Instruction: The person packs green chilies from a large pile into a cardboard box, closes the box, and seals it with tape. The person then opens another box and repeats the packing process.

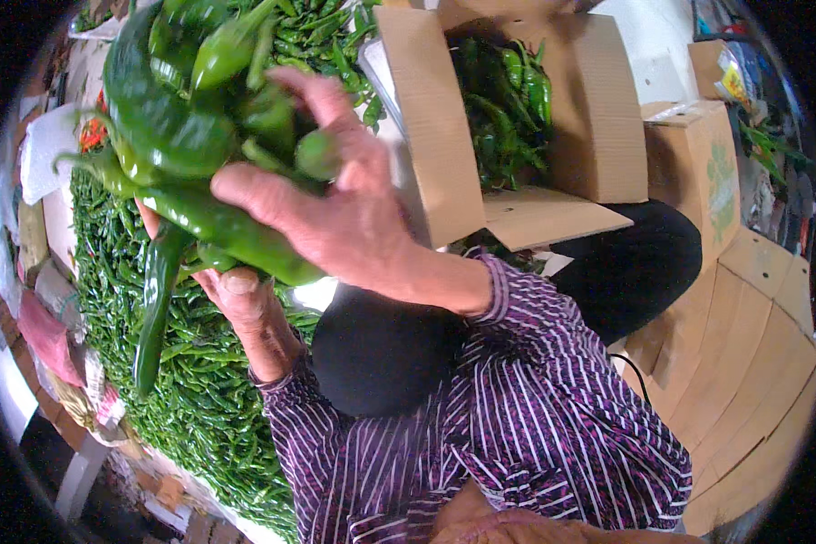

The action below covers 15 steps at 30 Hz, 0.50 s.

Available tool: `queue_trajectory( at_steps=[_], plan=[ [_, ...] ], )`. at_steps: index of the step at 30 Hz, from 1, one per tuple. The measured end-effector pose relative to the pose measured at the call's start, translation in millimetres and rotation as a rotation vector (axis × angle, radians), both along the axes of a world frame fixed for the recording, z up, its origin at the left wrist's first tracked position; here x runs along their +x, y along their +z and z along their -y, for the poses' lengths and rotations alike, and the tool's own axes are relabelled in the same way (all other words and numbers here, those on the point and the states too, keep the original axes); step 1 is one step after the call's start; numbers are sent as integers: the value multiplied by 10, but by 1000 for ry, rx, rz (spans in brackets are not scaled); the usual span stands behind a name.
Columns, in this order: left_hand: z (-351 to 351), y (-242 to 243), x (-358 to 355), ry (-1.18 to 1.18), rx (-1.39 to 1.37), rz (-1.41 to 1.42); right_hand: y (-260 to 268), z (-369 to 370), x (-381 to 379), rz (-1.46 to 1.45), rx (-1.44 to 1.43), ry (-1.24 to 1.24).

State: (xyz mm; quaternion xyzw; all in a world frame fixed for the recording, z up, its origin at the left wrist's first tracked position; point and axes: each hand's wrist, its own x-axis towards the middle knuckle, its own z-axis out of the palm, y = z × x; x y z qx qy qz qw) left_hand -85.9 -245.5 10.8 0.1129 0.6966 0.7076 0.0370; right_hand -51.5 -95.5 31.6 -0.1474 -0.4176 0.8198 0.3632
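A large bunch of glossy green peppers (177, 136) is raised at the upper left, close to the camera. From below, my left hand (234, 289) supports it, with its fingers mostly hidden under the peppers. My right hand (353, 204) lies against the bunch's right side, thumb and fingers spread around several peppers. One long dark green pepper (156, 313) hangs down beside my left hand. To the right, an open cardboard box (442, 136) holds more green peppers (506, 115). Beneath the hands spreads a big heap of small green chili peppers (204, 401).
Closed cardboard boxes (693, 163) and flattened cardboard (741, 367) are at the right. My dark-clad knees (387, 353) are between the heap and the box. Red peppers (93, 129), a white bag (47, 149) and a pink cloth or sack (47, 336) are at the left.
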Motion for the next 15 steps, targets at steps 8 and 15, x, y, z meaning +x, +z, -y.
queue_trajectory(
  at_steps=[8, 15],
  plan=[
    [-1130, 279, 210, -629, 56, -364, 185, -656, 851, 89, -16, -40],
    [-1520, -632, 276, -984, -398, 157, -815, -1639, 1199, 893, 545, 211]
  ],
)
